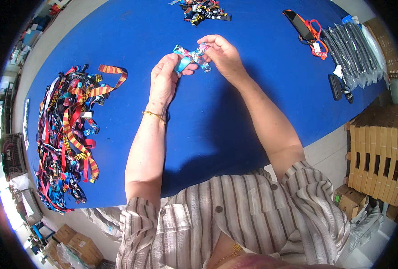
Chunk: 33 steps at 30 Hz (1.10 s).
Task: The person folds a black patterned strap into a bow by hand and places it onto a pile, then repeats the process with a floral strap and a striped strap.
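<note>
Over the far middle of the blue table (pixel 199 116), both my hands hold a bow-shaped strip of printed ribbon (pixel 192 54), light blue with many-coloured patterns. My left hand (pixel 164 74) pinches its left side between thumb and fingers, where a plain light-blue part shows. At the right loop, the thumb and forefinger of my right hand (pixel 226 57) close on the ribbon. Beyond my hands lies a small heap of dark printed ribbon pieces (pixel 203 12). A large tangled pile of printed ribbon strips (pixel 66 134) spreads along the table's left side, with a red-and-yellow striped strip (pixel 98 91) on top.
On the table's right lie a row of plastic-wrapped dark flat packs (pixel 353 56), a black item with an orange strap (pixel 304 29) and a small black case (pixel 335 87). Stacked cardboard (pixel 376 163) stands beyond the right edge; cardboard boxes (pixel 84 246) sit at lower left.
</note>
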Available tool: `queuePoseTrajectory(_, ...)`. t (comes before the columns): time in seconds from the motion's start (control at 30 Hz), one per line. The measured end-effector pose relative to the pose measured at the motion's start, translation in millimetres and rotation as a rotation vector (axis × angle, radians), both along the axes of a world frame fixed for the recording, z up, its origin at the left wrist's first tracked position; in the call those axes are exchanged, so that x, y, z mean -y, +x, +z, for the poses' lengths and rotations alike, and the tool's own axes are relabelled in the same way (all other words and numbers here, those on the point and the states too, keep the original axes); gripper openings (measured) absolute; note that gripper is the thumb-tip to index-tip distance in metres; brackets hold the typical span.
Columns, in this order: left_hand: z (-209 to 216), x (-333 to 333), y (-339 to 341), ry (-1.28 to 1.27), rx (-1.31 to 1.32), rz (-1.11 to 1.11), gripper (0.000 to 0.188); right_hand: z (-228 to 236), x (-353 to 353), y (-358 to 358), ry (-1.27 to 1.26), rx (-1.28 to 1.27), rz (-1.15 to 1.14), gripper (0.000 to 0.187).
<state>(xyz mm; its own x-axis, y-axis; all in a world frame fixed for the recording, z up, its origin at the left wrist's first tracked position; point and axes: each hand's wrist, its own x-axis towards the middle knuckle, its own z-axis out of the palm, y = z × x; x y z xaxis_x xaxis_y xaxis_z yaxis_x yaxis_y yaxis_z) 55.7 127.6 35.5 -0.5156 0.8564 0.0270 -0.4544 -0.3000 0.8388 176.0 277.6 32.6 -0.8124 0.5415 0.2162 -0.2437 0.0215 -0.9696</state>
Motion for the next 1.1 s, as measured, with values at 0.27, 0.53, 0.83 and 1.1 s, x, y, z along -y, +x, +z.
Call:
queuePoseTrajectory(0.27,-14.6,-1.1,-10.1,-0.023,-0.025,0.006,0.021,0.9,3.4,-2.0,0.019,-0.017,0.024,0.022)
queuePoseTrajectory(0.53,-9.6,-2.1,0.0,-0.073,-0.183,0.114,0.015,1.8,4.0,0.3,0.089,-0.001,-0.036,0.023)
queuePoseTrajectory(0.83,6.1,1.4,5.3,-0.322,-0.422,0.178,0.008,6.1,8.3,4.1,0.078,0.196,-0.032,0.018)
queuePoseTrajectory(1.1,-5.8,2.3,3.5,-0.155,-0.262,0.162,0.012,2.7,16.6,-3.7,0.029,0.177,0.017,0.019)
